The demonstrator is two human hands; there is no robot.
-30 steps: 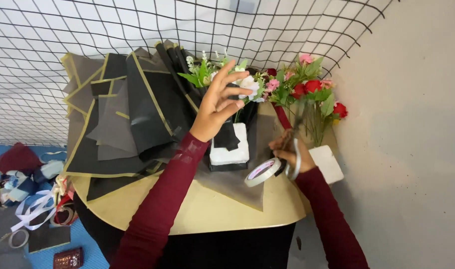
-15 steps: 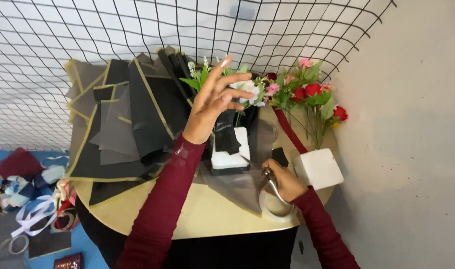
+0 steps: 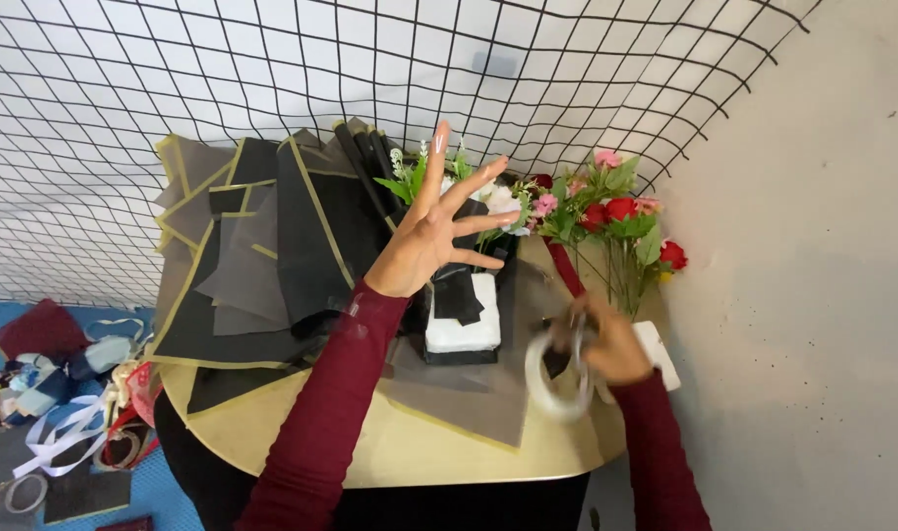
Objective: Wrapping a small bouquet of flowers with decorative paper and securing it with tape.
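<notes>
My left hand (image 3: 431,228) hovers with fingers spread above a small bouquet (image 3: 488,202) of white and pink flowers wrapped in black paper. It holds nothing. Under the bouquet lies a white foam block (image 3: 462,324) on a grey sheet (image 3: 469,388). My right hand (image 3: 606,344) is lower right, closed on a roll of clear tape (image 3: 555,376) that hangs off its fingers. A dark scissor-like tool seems to be in the same hand, blurred.
Black and grey wrapping sheets with gold edges (image 3: 262,256) pile on the left of the round tan table (image 3: 390,452). Red and pink flowers (image 3: 621,216) stand at the right in a white block (image 3: 660,349). A wire grid (image 3: 272,79) backs the table. Ribbons (image 3: 56,442) lie on the floor, left.
My right hand has risen from the table edge with the tape roll and moved right. My left hand has lifted slightly off the bouquet, fingers spreading wider.
</notes>
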